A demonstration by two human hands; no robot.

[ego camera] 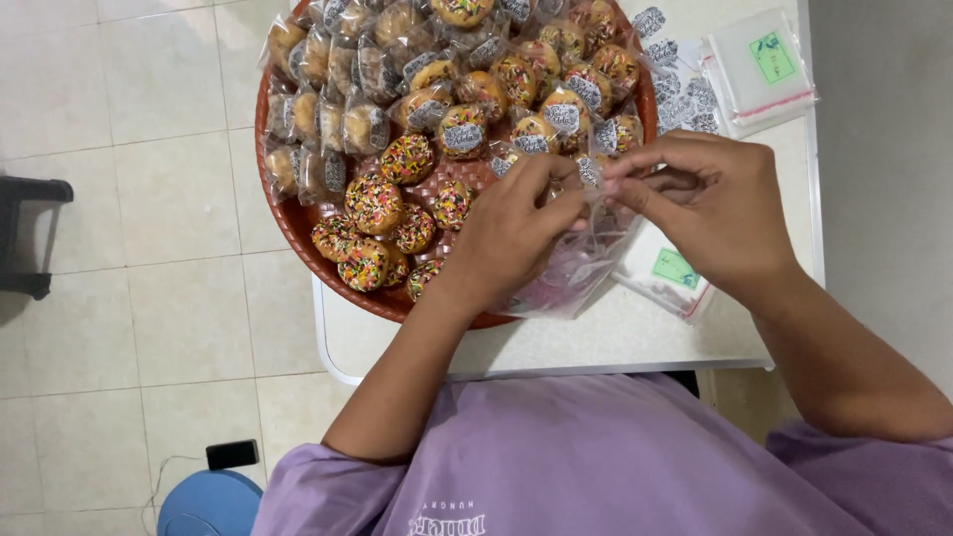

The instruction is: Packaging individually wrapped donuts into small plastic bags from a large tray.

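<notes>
From the head camera we look down on our two hands meeting over the right part of a round red-brown woven tray (298, 223). Our left hand (511, 228) and right hand (710, 203) both pinch the top of a clear plastic bag (576, 268), fingers closed on its mouth, fingertips of the two hands nearly touching. The bag hangs down from the fingers and lies over the near rim of the tray, between our wrists; we cannot tell what is inside it.

On the tray, just left of our left hand, lie unwrapped sprinkle-topped cookies (375, 203); farther back sit wrapped cookies (462, 129) in small bags with labels. The tray rests on a white table (596, 342). A stack of empty clear bags (759, 65) lies at the far right corner, another packet of bags (670, 273) under our right hand.
</notes>
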